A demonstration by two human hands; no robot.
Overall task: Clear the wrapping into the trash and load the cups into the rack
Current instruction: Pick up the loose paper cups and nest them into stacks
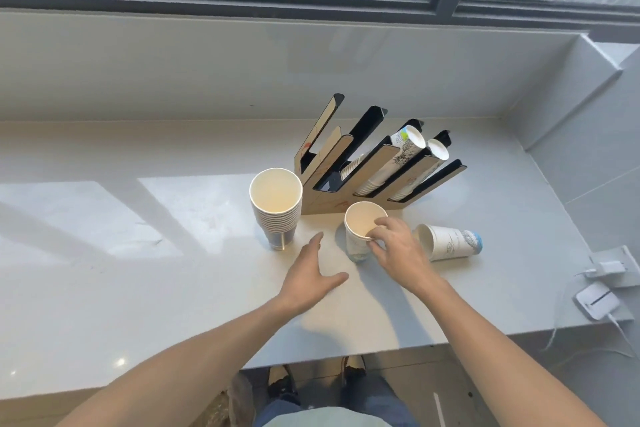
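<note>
A slanted black and wood cup rack (374, 163) stands on the white counter, with cup stacks in its right-hand slots and the left slots open. My right hand (394, 246) pinches the rim of a small upright stack of white paper cups (360, 232) just in front of the rack. My left hand (311, 274) hovers flat and open to the left of that stack, touching nothing. A tall stack of larger cups (276, 208) stands upright left of the rack. Another white cup stack (450, 242) lies on its side to the right of my right hand.
The counter (138, 270) runs along a window sill. White chargers and cables (602, 282) lie at the counter's right end. The front edge of the counter is close to my body; floor shows beneath it.
</note>
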